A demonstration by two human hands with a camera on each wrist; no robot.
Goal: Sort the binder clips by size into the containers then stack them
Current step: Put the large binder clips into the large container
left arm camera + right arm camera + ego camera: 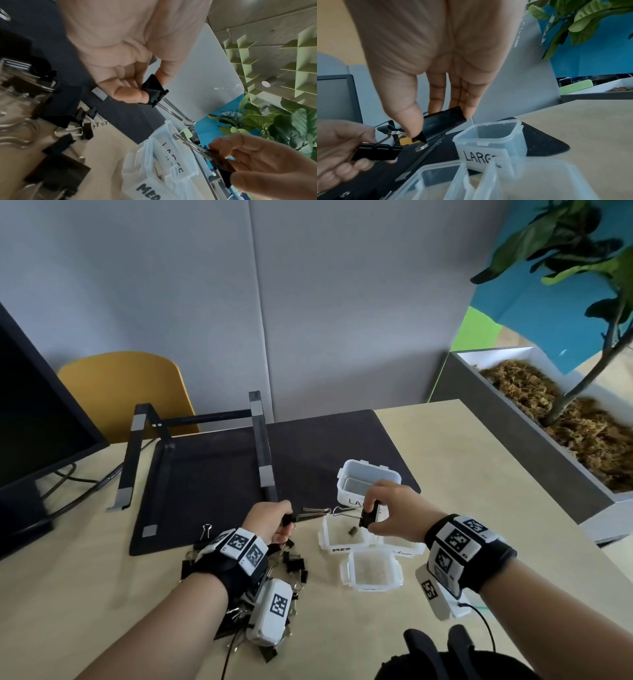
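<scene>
Pile of black metal binder clips with silver wire handles [274, 570] lies on the pale wooden table [445, 460], nearest, under the left wrist. Left hand [270, 522] pinches a black triangular binder clip [153, 90] between thumb and fingers, wire handles pointing right. Right hand [390, 511] pinches a wider black binder clip [443, 121] by its body (thumb on one end, fingertips on the other), above the containers. Three low clear plastic containers [371, 570] sit close together, one labelled MED. Beyond them, a taller clear plastic container labelled LARGE [368, 486] stands on the dark desk mat [212, 474].
</scene>
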